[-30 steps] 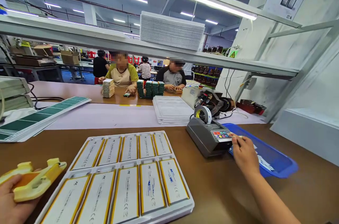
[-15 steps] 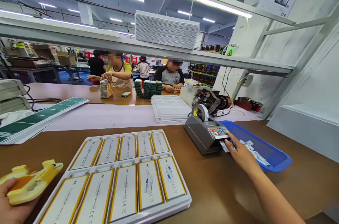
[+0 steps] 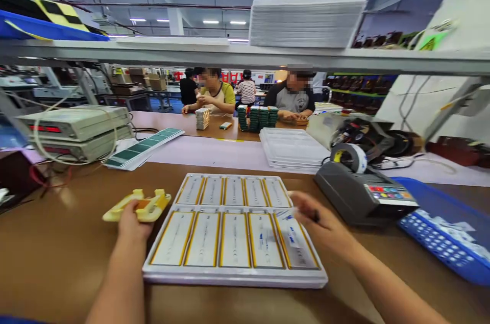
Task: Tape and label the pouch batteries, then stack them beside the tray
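My left hand (image 3: 133, 219) is closed around a yellow plastic fixture (image 3: 155, 207), held just left of the tray. A white tray (image 3: 233, 278) carries two rows of flat white battery cells (image 3: 235, 237) with yellow edges. Over the tray's right side is my right hand (image 3: 319, 219), blurred and with its fingers pinched. A strip of tape (image 3: 286, 216) with blue print shows at those fingertips, above the near-row cell at the right end. Something small and dark (image 3: 315, 216) also sits in that hand; what it is I cannot make out.
To the right stand a grey tape dispenser (image 3: 356, 196) and a blue basket (image 3: 440, 240) holding white scraps. Stacked white trays (image 3: 293, 148), green-printed sheets (image 3: 147, 148) and grey instruments (image 3: 76, 125) lie farther back. Two people sit opposite, beneath a shelf beam (image 3: 229, 56).
My right hand has left the tape dispenser and moved left to the tray, bringing the strip of tape. The view has turned right-to-left, and the yellow fixture remains in my left hand.
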{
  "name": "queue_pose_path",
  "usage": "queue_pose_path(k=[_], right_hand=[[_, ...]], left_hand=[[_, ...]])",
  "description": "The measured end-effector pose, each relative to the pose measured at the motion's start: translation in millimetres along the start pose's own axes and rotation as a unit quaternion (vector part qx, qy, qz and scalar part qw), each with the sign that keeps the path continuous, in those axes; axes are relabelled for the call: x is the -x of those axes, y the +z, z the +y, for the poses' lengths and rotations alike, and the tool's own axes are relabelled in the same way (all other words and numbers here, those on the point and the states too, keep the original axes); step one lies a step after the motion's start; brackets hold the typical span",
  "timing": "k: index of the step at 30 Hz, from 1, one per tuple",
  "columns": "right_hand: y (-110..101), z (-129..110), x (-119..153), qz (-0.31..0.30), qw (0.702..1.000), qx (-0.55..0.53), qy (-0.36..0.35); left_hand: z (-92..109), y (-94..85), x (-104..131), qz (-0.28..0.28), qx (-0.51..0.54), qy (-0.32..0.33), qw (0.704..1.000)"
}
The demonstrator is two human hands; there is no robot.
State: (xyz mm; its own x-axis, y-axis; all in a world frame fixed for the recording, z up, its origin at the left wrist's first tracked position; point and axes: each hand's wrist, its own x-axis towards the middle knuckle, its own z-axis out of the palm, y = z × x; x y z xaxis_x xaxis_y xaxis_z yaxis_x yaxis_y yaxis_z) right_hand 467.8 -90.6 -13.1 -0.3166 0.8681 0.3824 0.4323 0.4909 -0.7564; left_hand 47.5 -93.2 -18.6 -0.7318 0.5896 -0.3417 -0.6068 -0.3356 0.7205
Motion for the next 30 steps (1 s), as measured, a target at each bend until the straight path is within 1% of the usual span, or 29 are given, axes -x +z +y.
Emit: queue_pose_path(k=[1,2,3,4,6,7,9,11,13,16,19,23,26,30], right_hand=[[19,-14,-9,-0.096,0.995,-0.002,-0.029],[38,-28,-18,-0.172,0.983,-0.003,-0.058],[56,-39,-26,-0.227,0.970,-0.004,-0.088],[72,-50,-34,-0.264,0.958,-0.004,-0.114],[99,-65,-48,-0.304,0.941,0.001,-0.147],[109,-69,-54,-0.315,0.937,0.006,-0.154],[120,-74,-62,-0.329,0.931,0.009,-0.158],[120,-72,-65,-0.332,0.931,0.000,-0.151],[111,-66,-65,-0.339,0.932,-0.003,-0.128],[95,-54,-63,-0.359,0.929,0.029,-0.083],[87,-46,-59,-0.363,0.929,0.053,-0.056],[93,-45,-53,-0.365,0.926,0.073,-0.060],[100,-44,-52,-0.355,0.922,0.134,-0.074],[102,-36,-58,-0.326,0.920,0.215,-0.035]], left_hand=[[-1,-0.4,2,0.007,-0.001,0.000,1.000],[-1,-1.2,4,0.013,0.000,-0.002,1.000],[-2,-2.2,5,0.015,0.002,-0.005,1.000],[-2,-3.5,6,0.016,0.004,-0.007,1.000],[-1,-6.6,7,0.010,0.005,-0.010,1.000],[-1,-8.1,7,0.007,0.005,-0.010,1.000],[-1,-10.5,5,0.002,0.005,-0.011,1.000],[-1,-11.9,3,-0.001,0.009,-0.013,1.000],[-2,-12.2,1,-0.001,0.015,-0.015,1.000],[-4,-10.9,-2,0.004,0.022,-0.021,1.000],[-5,-8.9,-1,0.010,0.025,-0.024,0.999],[-4,-7.2,3,0.010,0.027,-0.026,0.999],[-4,-7.0,5,0.014,0.025,-0.026,0.999],[-4,-7.7,3,0.015,0.022,-0.024,0.999]])
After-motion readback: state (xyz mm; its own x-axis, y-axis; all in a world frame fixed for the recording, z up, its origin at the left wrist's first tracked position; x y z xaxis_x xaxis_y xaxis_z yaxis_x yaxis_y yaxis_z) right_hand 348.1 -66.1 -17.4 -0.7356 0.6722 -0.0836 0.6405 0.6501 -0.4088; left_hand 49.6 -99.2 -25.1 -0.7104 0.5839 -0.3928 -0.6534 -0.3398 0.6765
